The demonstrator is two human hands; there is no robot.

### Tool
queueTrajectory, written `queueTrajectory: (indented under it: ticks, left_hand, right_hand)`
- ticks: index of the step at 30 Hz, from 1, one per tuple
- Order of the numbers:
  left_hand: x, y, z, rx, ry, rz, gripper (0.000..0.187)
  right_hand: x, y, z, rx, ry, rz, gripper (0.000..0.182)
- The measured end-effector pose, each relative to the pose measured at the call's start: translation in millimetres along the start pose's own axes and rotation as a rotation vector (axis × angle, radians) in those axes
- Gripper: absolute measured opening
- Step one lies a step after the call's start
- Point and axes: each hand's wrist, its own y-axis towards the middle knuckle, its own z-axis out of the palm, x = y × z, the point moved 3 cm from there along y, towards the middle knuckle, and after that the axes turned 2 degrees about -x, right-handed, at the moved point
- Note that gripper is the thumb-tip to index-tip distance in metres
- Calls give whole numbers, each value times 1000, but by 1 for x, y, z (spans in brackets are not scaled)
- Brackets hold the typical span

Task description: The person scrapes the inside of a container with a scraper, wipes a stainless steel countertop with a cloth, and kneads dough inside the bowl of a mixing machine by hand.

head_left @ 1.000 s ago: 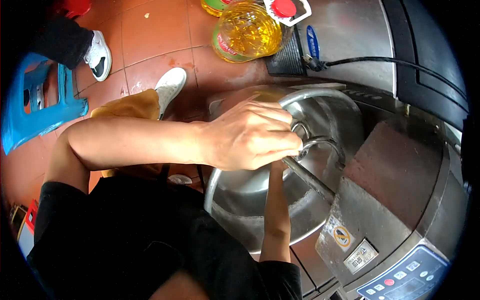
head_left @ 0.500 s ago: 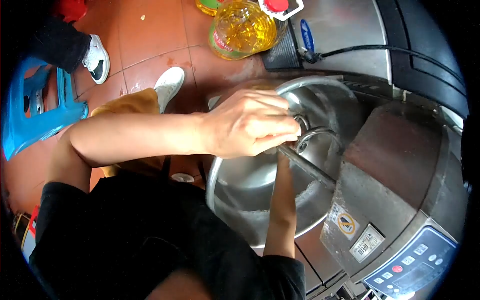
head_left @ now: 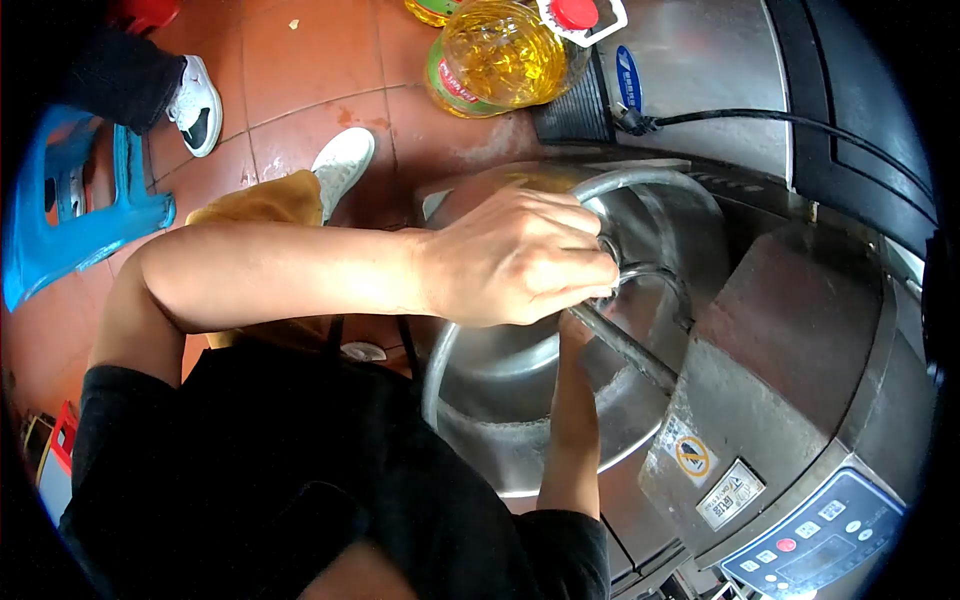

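My left hand [head_left: 525,258] reaches across from the left with its fingers curled closed, right above the metal mixing hook [head_left: 655,270] and touching or nearly touching the end of the straight metal bar [head_left: 630,345]. Whatever is inside its fingers is hidden. My right hand [head_left: 576,328] comes up from below, inside the steel mixing bowl [head_left: 432,385]. It is mostly covered by the bar and my left hand, so its fingers do not show. The bowl belongs to a dough mixer [head_left: 770,340], and its inner wall has pale residue.
A large bottle of yellow oil [head_left: 500,60] stands on the tiled floor beyond the bowl. A blue plastic stool [head_left: 60,235] is at the left, near another person's shoe [head_left: 195,108]. The mixer's control panel [head_left: 815,540] is at lower right, and a black cable [head_left: 740,115] runs at upper right.
The view has shifted slightly. My left hand keeps its closed shape over the hook and has turned a little. My right arm stays inside the bowl.
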Motion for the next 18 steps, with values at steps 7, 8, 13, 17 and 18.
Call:
queueTrajectory:
  ticks: [7,8,13,17,18]
  left_hand:
    - [0,3,0,27,18,36,13]
    - [0,4,-1,32,25,33,13]
    - [0,1,1,12,-3,27,11]
    - [-1,-1,1,14,3,33,10]
    - [0,-1,-1,12,15,48,11]
  right_hand:
    - [-2,-22,-16,155,-100,-64,33]
    - [0,-19,-20,188,-114,-80,32]
    - [-120,7,-37,296,-701,-711,32]
    - [-94,71,-30,420,46,-128,36]
    - [-86,83,-15,410,-50,-111,41]
